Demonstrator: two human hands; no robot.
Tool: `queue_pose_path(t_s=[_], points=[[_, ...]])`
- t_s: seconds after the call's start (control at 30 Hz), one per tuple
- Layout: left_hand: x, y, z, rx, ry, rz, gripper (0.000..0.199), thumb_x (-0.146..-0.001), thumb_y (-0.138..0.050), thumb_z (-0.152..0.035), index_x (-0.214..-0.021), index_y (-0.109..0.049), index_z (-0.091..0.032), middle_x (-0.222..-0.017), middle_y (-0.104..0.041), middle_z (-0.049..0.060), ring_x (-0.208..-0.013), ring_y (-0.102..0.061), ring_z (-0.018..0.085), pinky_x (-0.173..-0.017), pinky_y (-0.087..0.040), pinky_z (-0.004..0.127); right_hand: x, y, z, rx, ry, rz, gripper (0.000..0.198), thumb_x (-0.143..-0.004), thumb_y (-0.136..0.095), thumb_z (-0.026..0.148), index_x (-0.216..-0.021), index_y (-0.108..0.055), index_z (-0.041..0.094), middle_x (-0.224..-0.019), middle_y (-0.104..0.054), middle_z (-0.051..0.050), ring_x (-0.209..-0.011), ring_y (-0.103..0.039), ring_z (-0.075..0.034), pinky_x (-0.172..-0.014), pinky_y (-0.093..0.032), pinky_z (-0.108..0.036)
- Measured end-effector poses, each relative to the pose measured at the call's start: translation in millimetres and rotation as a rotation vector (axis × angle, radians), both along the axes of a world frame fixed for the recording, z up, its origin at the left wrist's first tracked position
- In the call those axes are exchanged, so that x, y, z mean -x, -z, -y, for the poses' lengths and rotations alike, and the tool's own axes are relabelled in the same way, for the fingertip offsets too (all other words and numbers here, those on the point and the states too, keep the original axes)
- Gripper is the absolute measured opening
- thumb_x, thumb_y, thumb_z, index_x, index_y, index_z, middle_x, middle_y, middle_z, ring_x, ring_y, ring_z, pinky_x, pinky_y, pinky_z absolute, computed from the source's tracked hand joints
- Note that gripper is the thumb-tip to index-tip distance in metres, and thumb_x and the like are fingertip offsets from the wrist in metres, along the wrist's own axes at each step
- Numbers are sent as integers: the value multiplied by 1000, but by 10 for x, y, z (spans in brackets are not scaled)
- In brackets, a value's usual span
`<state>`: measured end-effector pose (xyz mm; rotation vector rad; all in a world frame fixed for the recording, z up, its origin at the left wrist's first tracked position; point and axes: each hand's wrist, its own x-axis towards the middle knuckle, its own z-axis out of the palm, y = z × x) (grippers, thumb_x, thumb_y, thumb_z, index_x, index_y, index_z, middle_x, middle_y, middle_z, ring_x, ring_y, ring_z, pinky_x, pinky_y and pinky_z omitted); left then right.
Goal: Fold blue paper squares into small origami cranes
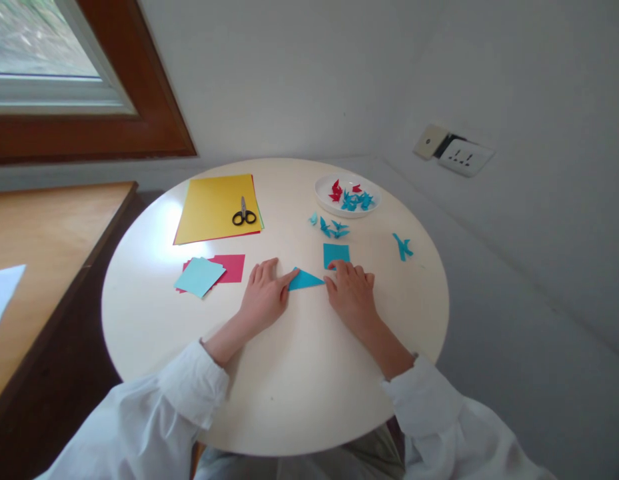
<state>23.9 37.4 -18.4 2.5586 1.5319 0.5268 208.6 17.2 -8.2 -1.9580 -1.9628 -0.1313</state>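
Observation:
A small blue sheet folded into a triangle (304, 280) lies flat on the round white table (289, 387). My left hand (264, 293) presses the triangle's left end with an outstretched thumb, its other fingers apart on the tabletop. At the right tip, the thumb of my right hand (354, 293) touches or nearly touches the paper; its fingers are bent and spread. Just beyond that hand is a blue paper square (336, 255), its near edge partly hidden by the fingers. Neither hand grips anything.
Folded blue cranes (334, 229) sit behind the square, before a white dish (322, 198) of red and blue ones. Blue scraps (402, 247) lie right. At left are pink sheets (234, 268), a light-blue square (199, 277), and yellow paper (209, 207) with scissors (244, 213).

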Motion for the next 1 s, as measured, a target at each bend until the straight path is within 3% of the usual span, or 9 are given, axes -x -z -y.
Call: queue_pose_path(t_s=[0.1,0.2,0.27,0.33,0.43,0.6,0.8,1.0], points=[[2,-2,3,2,-2,7,43,-83,-40,-14,-121,-56,-27,-124,-43,11,-120,-37,27,-100,-33,47,-3,-17,49,-118,-17,-58,23,-82,-42,9,-97,-57,17,-97,-63,-10,-90,-52,-24,-74,-28,-35],[0,3,4,4,-6,21,43,-84,-39,-14,-122,-56,-26,-125,-43,11,-120,-37,27,-100,-32,46,69,-11,132,-203,-229,-96,31,-85,-36,6,-104,-59,16,-107,-63,-9,-103,-52,-20,-87,-30,-35],[-3,9,5,3,-8,15,44,-84,-39,-14,-123,-55,-26,-125,-42,11,-120,-37,27,-100,-32,46,145,17,193,-167,-407,-63,34,-88,-33,10,-112,-57,15,-116,-61,-10,-109,-51,-19,-92,-29,-34],[-3,10,3,5,-10,3,44,-84,-38,-15,-124,-54,-26,-125,-42,12,-120,-37,27,-100,-32,46,214,48,242,-73,-488,-35,34,-90,-35,16,-119,-54,16,-121,-59,-11,-113,-50,-19,-94,-30,-35],[19,-4,-10,35,7,-3,44,-86,-37,-16,-125,-53,-26,-128,-40,14,-122,-37,29,-101,-32,47,269,58,277,33,-488,-21,34,-90,-40,24,-120,-53,15,-122,-58,-11,-112,-51,-20,-97,-30,-37],[156,-61,-103,162,127,-32,46,-87,-38,-17,-130,-47,-28,-135,-36,14,-129,-30,30,-102,-31,47,291,-2,289,62,-466,1,32,-90,-42,29,-118,-54,19,-119,-60,-11,-111,-51,-20,-98,-25,-41],[288,-141,-236,318,221,-123,48,-88,-39,-21,-134,-40,-33,-144,-29,9,-134,-23,30,-103,-30,47,323,22,301,29,-447,53,31,-91,-42,34,-117,-54,21,-117,-61,-10,-109,-52,-21,-96,-23,-42],[279,-196,-232,299,236,-161,49,-87,-39,-17,-132,-41,-34,-144,-29,8,-132,-28,29,-102,-33,43,282,83,286,-58,-398,52,28,-93,-36,23,-110,-58,19,-115,-63,-8,-105,-54,-19,-96,-21,-42]])
